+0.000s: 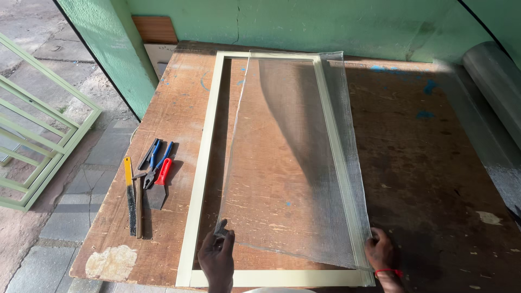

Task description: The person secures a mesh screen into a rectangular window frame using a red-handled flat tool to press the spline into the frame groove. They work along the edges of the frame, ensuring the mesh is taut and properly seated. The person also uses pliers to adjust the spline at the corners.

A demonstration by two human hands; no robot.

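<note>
both hands held the mesh sheet (293, 163) at its near edge. left hand (217, 258) pinched the near left corner of the mesh, with fingers closed on it and the corner lifted a little off the wood. right hand (381, 250) pressed down on the near right corner, where the mesh met the frame (202, 168); i could not tell if those fingers were closed around it or just lying flat on top. a red band (388, 272) sat on the right wrist.

the mesh was see-through and grey. it lay slanted over the pale green frame, so it covered the right side and left a gap of bare wood showing on the left side inside the frame. its far edge reached past the top rail of the frame. the frame was a long rectangle lying flat on the brown wooden table (434, 163).

left of the frame, on the table, lay a few tools close together: a small saw with a yellow handle (129, 190), pliers with blue handles (154, 163), and a scraper with a red handle (160, 187). none of them touched the frame. a roll of mesh (496, 81) lay at the far right. another green frame (38, 135) stood on the ground beyond the table's left side.
</note>
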